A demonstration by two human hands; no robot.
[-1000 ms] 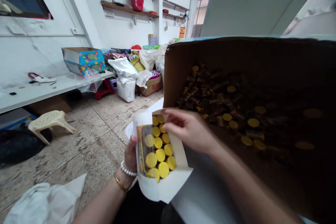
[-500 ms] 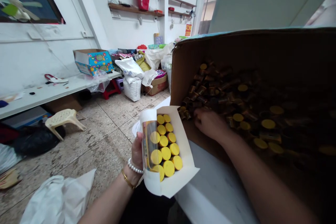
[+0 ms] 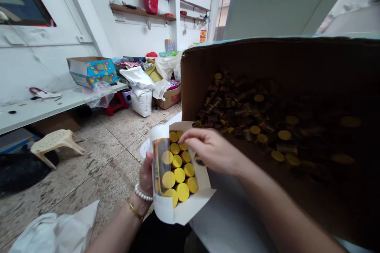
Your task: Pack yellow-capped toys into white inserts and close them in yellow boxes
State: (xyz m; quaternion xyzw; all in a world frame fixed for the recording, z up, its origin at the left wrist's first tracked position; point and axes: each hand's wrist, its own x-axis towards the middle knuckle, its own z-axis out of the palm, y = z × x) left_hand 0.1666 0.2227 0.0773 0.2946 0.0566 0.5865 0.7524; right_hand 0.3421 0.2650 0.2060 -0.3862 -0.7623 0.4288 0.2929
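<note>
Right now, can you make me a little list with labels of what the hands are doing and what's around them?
left hand: holds the small white box from the side
small white box: open, rows of yellow-capped tubes standing inside
right hand: fingers at the box's far end, over the tubes
big cardboard box: open, a loose heap of the same tubes inside
wrist: pearl bracelet and gold bangle
floor: pale plastic stool

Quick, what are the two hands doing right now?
Left hand: closed around the small white box of yellow-capped tubes.
Right hand: fingers curled at the box's top; a held tube cannot be told.
</note>
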